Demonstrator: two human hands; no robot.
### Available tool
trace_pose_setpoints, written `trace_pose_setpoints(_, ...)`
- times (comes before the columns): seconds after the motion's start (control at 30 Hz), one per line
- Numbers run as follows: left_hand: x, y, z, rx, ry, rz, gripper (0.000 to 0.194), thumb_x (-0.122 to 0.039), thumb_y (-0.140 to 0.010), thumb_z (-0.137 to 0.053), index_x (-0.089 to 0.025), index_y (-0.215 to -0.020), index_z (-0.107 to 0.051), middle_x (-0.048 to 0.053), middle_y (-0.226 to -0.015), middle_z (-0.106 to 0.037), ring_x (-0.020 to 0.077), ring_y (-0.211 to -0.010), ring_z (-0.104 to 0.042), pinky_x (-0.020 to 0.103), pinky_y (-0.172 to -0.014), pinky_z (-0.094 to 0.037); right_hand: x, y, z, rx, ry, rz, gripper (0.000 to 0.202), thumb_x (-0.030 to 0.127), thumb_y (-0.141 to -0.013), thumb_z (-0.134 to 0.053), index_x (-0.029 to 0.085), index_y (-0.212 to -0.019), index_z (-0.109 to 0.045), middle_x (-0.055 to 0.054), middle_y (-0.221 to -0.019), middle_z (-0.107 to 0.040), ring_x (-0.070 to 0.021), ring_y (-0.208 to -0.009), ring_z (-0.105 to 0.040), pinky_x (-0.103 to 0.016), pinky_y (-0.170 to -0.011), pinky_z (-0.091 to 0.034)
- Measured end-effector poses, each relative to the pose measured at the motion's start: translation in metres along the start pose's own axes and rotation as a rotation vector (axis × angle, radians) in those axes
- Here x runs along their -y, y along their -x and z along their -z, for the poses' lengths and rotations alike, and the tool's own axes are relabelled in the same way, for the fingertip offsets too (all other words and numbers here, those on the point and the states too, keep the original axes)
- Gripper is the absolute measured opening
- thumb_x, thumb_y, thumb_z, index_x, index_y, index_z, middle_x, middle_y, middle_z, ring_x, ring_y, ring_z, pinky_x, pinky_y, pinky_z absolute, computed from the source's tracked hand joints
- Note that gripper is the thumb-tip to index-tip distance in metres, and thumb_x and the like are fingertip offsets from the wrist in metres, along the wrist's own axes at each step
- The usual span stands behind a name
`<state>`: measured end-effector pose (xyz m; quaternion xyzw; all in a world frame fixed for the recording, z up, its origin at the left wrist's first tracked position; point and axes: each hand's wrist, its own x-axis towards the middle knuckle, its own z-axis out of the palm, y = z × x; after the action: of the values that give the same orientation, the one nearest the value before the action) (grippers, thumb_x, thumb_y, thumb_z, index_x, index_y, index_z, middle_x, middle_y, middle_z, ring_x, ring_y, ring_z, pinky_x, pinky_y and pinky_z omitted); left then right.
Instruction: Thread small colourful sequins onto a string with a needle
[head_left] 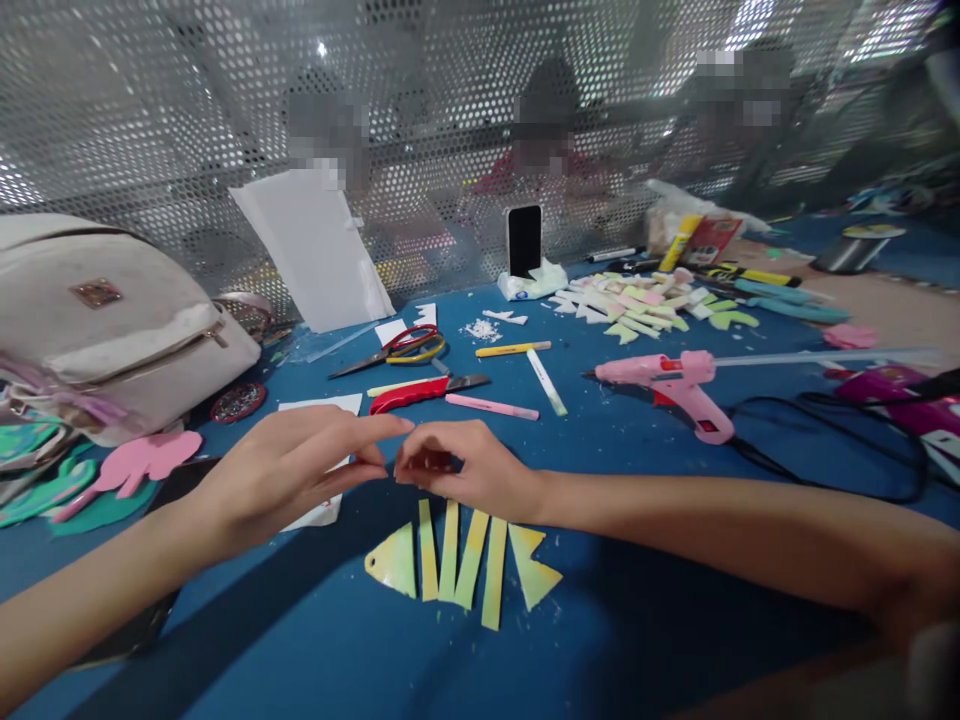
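Note:
Over the blue table my left hand (289, 465) reaches in with its index finger stretched out and its thumb apart below. I see nothing in it. Close beside it, my right hand (469, 468) has its fingers curled toward the thumb; whatever they may hold is hidden. Just below the hands lies a fish laid out in separate yellow-green pieces: a head piece (395, 563) with a small eye hole, several narrow strips (450, 552) side by side, and a notched tail piece (534, 568). A white sheet (319, 513) lies partly under my left hand.
Behind the hands lie a red-handled knife (412, 394), scissors (409, 345) and markers (491, 406). A pink glue gun (667, 375) with a cord is at right. Cut pieces (637, 305) are heaped near a phone (524, 240). A backpack (112, 310) stands left, before a perforated metal panel (435, 120).

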<state>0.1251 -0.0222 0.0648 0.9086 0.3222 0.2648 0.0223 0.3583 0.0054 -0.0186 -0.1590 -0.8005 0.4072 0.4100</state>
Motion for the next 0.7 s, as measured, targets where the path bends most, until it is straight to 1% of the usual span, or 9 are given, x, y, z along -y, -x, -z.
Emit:
trace_pose_setpoints(0.07, -0.002, 0.004, -0.007, 0.015, 0.020, -0.021, 0.038, -0.022, -0.097, -0.064, -0.030, -0.133, -0.061, -0.002, -0.087, -0.079, 0.0132, -0.076, -0.074, 0.023, -0.079, -0.055, 0.002, 0.000, 0.001, -0.029, -0.066, -0.050, 0.007, 0.022, -0.094, -0.064, 0.016, -0.094, -0.066, -0.001, -0.081, -0.068, -0.0100, -0.066, -0.060, -0.021, -0.064, -0.047)
trace_pose_setpoints(0.1, -0.004, 0.007, -0.012, -0.018, 0.034, 0.026, 0.040, -0.019, -0.096, -0.065, -0.029, -0.134, -0.058, -0.003, -0.087, -0.079, 0.0127, -0.076, -0.074, 0.023, -0.082, -0.055, 0.003, -0.001, 0.001, -0.046, -0.092, -0.070, 0.008, 0.024, -0.094, -0.064, 0.016, -0.093, -0.066, 0.000, -0.078, -0.066, -0.0099, -0.065, -0.059, -0.021, -0.063, -0.046)
trace_pose_setpoints(0.2, -0.013, 0.018, -0.031, -0.185, 0.144, 0.197, 0.046, -0.019, -0.090, -0.073, -0.029, -0.132, -0.057, -0.005, -0.083, -0.077, 0.0145, -0.076, -0.074, 0.028, -0.089, -0.055, 0.007, -0.002, 0.003, -0.090, -0.143, -0.082, 0.014, 0.029, -0.094, -0.065, 0.015, -0.089, -0.066, 0.002, -0.074, -0.062, -0.0086, -0.062, -0.056, -0.020, -0.059, -0.044)
trace_pose_setpoints(0.23, -0.016, 0.022, -0.038, -0.224, 0.209, 0.249, 0.048, -0.019, -0.088, -0.075, -0.029, -0.132, -0.057, -0.005, -0.083, -0.077, 0.0153, -0.075, -0.075, 0.030, -0.090, -0.056, 0.009, -0.002, 0.003, -0.091, -0.145, -0.076, 0.015, 0.028, -0.094, -0.066, 0.015, -0.088, -0.066, 0.002, -0.074, -0.061, -0.0080, -0.061, -0.054, -0.019, -0.057, -0.042)
trace_pose_setpoints(0.3, -0.022, 0.029, -0.049, -0.253, 0.362, 0.374, 0.049, -0.018, -0.087, -0.075, -0.028, -0.131, -0.056, -0.004, -0.081, -0.075, 0.0161, -0.075, -0.075, 0.029, -0.083, -0.059, 0.011, -0.002, 0.003, -0.072, -0.122, -0.056, 0.015, 0.025, -0.094, -0.065, 0.015, -0.084, -0.064, 0.002, -0.072, -0.058, -0.0068, -0.059, -0.050, -0.018, -0.055, -0.039)
trace_pose_setpoints(0.4, -0.028, 0.041, -0.061, -0.238, 0.565, 0.506, 0.046, -0.019, -0.088, -0.074, -0.027, -0.129, -0.056, -0.003, -0.078, -0.075, 0.0151, -0.073, -0.075, 0.026, -0.076, -0.059, 0.013, -0.002, 0.002, -0.048, -0.068, -0.007, 0.015, 0.019, -0.093, -0.063, 0.014, -0.080, -0.062, 0.003, -0.069, -0.054, -0.0059, -0.058, -0.045, -0.018, -0.053, -0.036)
trace_pose_setpoints(0.53, -0.033, 0.051, -0.065, -0.317, 0.664, 0.619, 0.044, -0.022, -0.086, -0.078, -0.026, -0.125, -0.058, -0.002, -0.076, -0.075, 0.0153, -0.071, -0.074, 0.025, -0.074, -0.060, 0.012, -0.002, 0.002, -0.048, -0.092, 0.001, 0.015, 0.019, -0.093, -0.063, 0.014, -0.079, -0.062, 0.002, -0.069, -0.055, -0.0057, -0.056, -0.044, -0.019, -0.050, -0.033)
trace_pose_setpoints(0.6, -0.034, 0.052, -0.064, -0.359, 0.687, 0.651, 0.043, -0.022, -0.084, -0.079, -0.026, -0.122, -0.059, -0.002, -0.076, -0.076, 0.0159, -0.071, -0.075, 0.025, -0.073, -0.061, 0.010, -0.002, 0.003, -0.061, -0.096, -0.009, 0.017, 0.020, -0.094, -0.064, 0.014, -0.078, -0.062, 0.001, -0.071, -0.057, -0.0060, -0.056, -0.045, -0.019, -0.050, -0.034)
trace_pose_setpoints(0.7, -0.034, 0.050, -0.062, -0.374, 0.733, 0.675, 0.043, -0.020, -0.084, -0.079, -0.026, -0.121, -0.059, -0.003, -0.075, -0.076, 0.0156, -0.069, -0.075, 0.025, -0.073, -0.063, 0.009, -0.002, 0.005, -0.075, -0.095, 0.012, 0.015, 0.020, -0.095, -0.064, 0.014, -0.082, -0.063, -0.001, -0.074, -0.059, -0.0075, -0.060, -0.049, -0.020, -0.053, -0.037)
